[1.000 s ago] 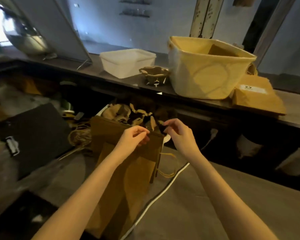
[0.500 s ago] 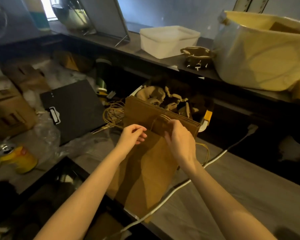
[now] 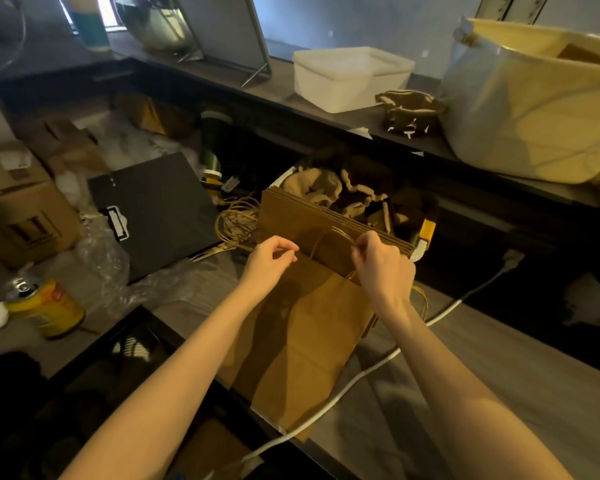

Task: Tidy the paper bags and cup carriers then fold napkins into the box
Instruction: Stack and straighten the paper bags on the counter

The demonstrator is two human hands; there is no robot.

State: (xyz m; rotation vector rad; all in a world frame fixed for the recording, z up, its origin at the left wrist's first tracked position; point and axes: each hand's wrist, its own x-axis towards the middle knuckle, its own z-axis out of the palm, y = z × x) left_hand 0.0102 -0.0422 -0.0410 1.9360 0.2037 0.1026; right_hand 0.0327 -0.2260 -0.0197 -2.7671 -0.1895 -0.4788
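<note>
A flat brown paper bag (image 3: pixel 309 341) lies on the grey counter in front of me, its top leaning on a stack of more paper bags (image 3: pixel 291 216). My right hand (image 3: pixel 383 268) pinches the bag's twine handle (image 3: pixel 329 233) and lifts the loop. At the bag's upper left edge, my left hand (image 3: pixel 271 261) has its fingers curled and appears to pinch that edge. Behind the stack, crumpled pulp cup carriers (image 3: pixel 343 192) fill a bin. One more cup carrier (image 3: pixel 409 109) sits on the shelf beside a white plastic box (image 3: pixel 350 77).
A large pale basket (image 3: pixel 534 116) stands on the shelf at right. A white cable (image 3: pixel 361 379) runs across the counter under the bag. To the left lie a black clipboard (image 3: pixel 153 209), loose twine handles (image 3: pixel 232 220), plastic wrap, a yellow can (image 3: pixel 45 306) and a cardboard box (image 3: pixel 21 216).
My view has swung left and down. My right hand moved from the bag's top right corner to the twine handle and lifted it; my left hand stayed at the bag's top edge.
</note>
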